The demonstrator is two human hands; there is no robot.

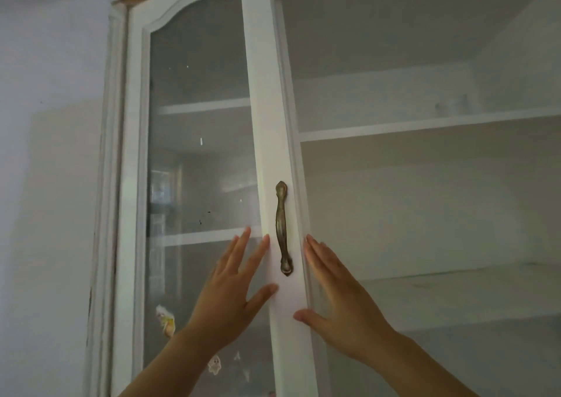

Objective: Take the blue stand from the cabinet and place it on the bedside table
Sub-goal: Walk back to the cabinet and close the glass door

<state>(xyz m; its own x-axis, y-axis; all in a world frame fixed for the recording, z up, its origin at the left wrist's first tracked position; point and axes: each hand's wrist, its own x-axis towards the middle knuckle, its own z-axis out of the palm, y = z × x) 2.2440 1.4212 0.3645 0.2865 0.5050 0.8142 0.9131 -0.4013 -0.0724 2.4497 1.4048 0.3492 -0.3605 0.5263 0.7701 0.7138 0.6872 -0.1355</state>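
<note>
A pale wall (45,153) stands behind a tall white cabinet (121,184), whose top left corner is chipped to bare wood. Its glass door (197,153) fills the left half, and open shelves (425,126) fill the right.

The main risk is probably the pane: a push landing on glass rather than on the frame could stress it. The door could also swing and nip the fingers lying along its right edge. Neither hand holds the bronze handle (281,228), so the door looks only loosely controlled.

The left hand (230,293) is flat and spread, with fingertips on the glass and the door's right rail and the thumb pressed on that rail, gripping nothing. The right hand (340,299) is just as flat. Its straight fingers lie along the door's right edge, its thumb is on the rail's face, and it holds nothing.

The blue stand is not in sight: nothing blue shows on the shelves or through the glass. The bedside table is out of view.
</note>
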